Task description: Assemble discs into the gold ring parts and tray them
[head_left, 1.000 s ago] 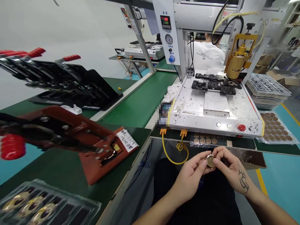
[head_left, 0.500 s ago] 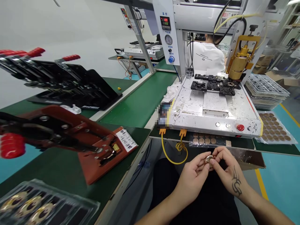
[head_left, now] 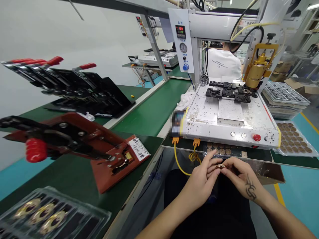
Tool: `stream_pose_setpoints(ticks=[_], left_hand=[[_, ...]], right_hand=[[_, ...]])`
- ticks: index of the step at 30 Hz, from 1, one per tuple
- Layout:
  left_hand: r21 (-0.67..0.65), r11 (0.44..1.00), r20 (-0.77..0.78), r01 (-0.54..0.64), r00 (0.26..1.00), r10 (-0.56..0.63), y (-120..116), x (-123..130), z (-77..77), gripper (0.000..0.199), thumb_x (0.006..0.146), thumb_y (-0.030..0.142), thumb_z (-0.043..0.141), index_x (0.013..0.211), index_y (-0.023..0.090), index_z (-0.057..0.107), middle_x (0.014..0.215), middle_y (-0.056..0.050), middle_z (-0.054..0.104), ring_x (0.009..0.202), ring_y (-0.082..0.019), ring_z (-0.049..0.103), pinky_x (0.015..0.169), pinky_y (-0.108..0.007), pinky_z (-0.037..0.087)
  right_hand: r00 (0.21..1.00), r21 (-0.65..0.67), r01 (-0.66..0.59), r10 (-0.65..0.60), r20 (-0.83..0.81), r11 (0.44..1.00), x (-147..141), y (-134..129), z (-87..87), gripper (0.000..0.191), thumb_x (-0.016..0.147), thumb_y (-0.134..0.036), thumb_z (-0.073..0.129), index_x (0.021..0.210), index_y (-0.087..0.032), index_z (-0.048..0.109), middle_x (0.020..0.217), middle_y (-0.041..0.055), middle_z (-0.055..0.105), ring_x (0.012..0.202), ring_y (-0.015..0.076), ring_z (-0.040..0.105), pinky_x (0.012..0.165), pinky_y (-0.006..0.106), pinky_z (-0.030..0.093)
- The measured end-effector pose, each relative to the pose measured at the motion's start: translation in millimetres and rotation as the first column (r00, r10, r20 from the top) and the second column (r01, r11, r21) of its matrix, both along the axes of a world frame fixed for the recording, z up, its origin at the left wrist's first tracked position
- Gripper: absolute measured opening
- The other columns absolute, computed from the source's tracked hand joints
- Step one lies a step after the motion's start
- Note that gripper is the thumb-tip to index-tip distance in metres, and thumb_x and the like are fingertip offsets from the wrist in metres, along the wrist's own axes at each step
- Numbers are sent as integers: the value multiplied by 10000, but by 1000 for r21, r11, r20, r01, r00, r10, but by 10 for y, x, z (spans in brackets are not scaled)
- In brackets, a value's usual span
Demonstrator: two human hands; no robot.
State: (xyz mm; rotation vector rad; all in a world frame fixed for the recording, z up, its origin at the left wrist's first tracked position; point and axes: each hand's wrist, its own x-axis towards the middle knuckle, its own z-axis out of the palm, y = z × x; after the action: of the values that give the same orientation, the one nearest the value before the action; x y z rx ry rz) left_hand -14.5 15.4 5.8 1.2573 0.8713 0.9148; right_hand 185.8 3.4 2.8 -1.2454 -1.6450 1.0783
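Between the fingertips of both hands, above my lap, is a small round gold-coloured metal ring part, seen nearly edge-on. My left hand pinches its left side, with the index finger raised off it. On its right side, the thumb and fingers of my right hand are closed on the rim. Just beyond the hands, at the bench edge, lies a clear sheet of round brown discs. Similar gold rings sit in a clear plastic tray at the lower left.
A white press machine with black fixtures and a gold cylinder head stands ahead. On the left are a brown toggle press and black clamps with red handles. Stacked trays stand right. A person in white sits behind.
The gold ring part has tilted from face-up towards edge-on. My left index finger has lifted away from it. The whole view has shifted slightly, moving the surroundings to the right.
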Motion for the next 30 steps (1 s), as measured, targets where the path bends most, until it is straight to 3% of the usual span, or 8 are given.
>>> stream_pose_setpoints(ticks=[3,7,17,19,22,24,27,30], left_hand=[[-95,994,67,-45,996,52,-6,-1,-22,483,914,310,790,1362,230,628,1210,-99,756,1044,-236,747,955,-346,598],[-84,991,-14,-106,994,105,-51,-22,-10,220,930,369,764,1026,172,739,894,-61,753,772,-186,702,736,-285,591],[-59,985,-53,-165,985,162,-138,-132,87,211,911,356,768,1005,171,730,849,-32,700,732,-167,658,683,-268,553],[-61,984,-63,-166,985,162,-137,-169,92,220,929,371,745,998,164,722,840,-33,695,717,-161,652,670,-265,543],[-35,985,-94,-171,982,167,-129,-245,115,197,940,350,719,996,161,716,818,-26,683,710,-153,637,676,-263,532],[-2,984,-126,-180,976,178,-135,-293,133,161,946,317,695,990,163,713,803,-18,672,704,-148,623,681,-263,527],[65,971,-198,-230,951,238,-188,-353,174,122,946,282,675,969,167,708,802,-13,665,709,-147,613,682,-261,522],[137,964,-269,-227,928,257,-248,-466,303,110,956,263,666,990,170,712,814,-14,689,718,-149,637,692,-259,528]], right_hand=[[970,-206,61,-107,-219,977,-87,12,-43,338,967,-558,699,955,-221,684,810,26,667,663,165,589,590,283,501],[937,-268,65,-152,-316,961,-189,4,-129,404,917,-599,751,940,-203,678,736,-2,630,587,129,556,539,255,480],[962,-279,-9,-67,-264,960,-287,22,-108,412,933,-604,727,894,-198,668,651,-18,610,533,119,537,504,245,457],[968,-260,-43,-24,-250,965,-293,47,-107,372,938,-571,735,974,-203,689,714,-3,647,574,131,572,519,247,483],[981,-92,-137,122,-151,986,-273,108,-56,385,955,-442,754,1275,-247,666,889,20,699,726,163,655,657,277,574],[963,94,-269,269,6,959,-260,161,-3,421,992,-347,713,1397,-282,617,989,40,708,827,181,686,766,306,604],[883,323,-457,379,275,829,-278,248,38,427,1047,-232,596,1468,-294,566,1173,94,708,1007,222,717,884,346,614],[840,490,-526,335,426,696,-354,357,15,505,1043,-182,565,1531,-278,486,1268,132,706,1095,257,730,902,361,626]])
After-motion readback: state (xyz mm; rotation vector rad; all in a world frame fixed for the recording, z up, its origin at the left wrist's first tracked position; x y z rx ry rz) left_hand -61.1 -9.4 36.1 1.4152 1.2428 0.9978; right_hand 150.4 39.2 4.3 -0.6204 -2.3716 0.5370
